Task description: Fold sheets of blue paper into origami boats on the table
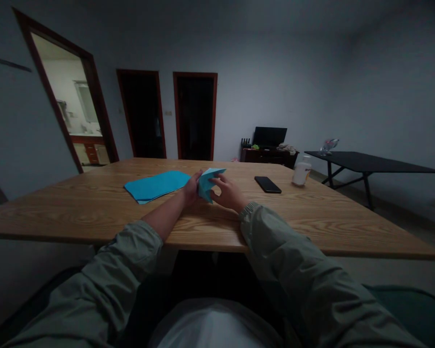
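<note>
A folded blue paper [206, 184] is held between the left hand [192, 189] and the right hand [229, 194] over the worktop [94, 212]; its inner folds are hidden by the fingers [217, 180].

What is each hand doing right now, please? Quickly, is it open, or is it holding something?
Left hand: closed, holding the folded blue paper.
Right hand: closed, pinching the same paper with its fingers.

Head-worn view, facing forward, angled down
</note>
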A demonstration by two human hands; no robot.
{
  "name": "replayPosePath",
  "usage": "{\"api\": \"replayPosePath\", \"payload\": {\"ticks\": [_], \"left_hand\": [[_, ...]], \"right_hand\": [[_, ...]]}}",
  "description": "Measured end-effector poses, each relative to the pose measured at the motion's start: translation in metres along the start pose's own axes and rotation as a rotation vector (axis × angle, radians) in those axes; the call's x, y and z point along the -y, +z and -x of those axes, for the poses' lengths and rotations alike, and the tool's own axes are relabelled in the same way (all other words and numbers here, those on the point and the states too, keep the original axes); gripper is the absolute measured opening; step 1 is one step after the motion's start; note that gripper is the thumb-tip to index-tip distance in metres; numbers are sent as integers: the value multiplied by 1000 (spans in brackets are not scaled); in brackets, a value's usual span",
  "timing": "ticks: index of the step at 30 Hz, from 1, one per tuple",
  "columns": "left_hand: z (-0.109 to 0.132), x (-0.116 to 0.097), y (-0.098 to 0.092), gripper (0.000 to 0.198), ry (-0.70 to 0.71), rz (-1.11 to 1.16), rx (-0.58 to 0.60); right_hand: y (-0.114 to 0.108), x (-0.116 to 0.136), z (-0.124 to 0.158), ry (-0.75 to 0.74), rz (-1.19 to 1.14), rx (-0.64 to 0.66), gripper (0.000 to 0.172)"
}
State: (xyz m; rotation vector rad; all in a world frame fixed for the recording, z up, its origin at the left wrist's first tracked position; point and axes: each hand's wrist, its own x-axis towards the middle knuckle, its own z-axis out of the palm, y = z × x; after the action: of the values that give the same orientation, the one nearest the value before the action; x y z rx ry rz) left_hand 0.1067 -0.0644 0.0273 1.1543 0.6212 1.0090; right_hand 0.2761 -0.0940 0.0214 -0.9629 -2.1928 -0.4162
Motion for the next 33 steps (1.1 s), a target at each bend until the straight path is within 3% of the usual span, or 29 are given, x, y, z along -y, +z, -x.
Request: {"api": "replayPosePath", "payload": {"ticks": [6, 11, 16, 20, 25, 33], "left_hand": [[3, 1, 7, 71, 22, -44, 7], [2, 1, 2, 63, 46, 31, -61], [-5, 2, -2, 61, 44, 7, -50], [-12, 6, -5, 46, 68, 28, -103], [-16, 10, -7, 33, 80, 37, -192], [-14, 9, -1, 41, 96, -11, -221]], "right_hand": [[2, 1, 0, 47, -67, 17, 45], [-1, -1, 0, 31, -64, 32, 53], [-1, -1, 1, -4, -17, 81, 41], [0, 0, 0, -34, -9, 76, 47], [-2, 2, -2, -56, 28, 98, 43], [0, 1, -3, -48, 35, 109, 50]]}}
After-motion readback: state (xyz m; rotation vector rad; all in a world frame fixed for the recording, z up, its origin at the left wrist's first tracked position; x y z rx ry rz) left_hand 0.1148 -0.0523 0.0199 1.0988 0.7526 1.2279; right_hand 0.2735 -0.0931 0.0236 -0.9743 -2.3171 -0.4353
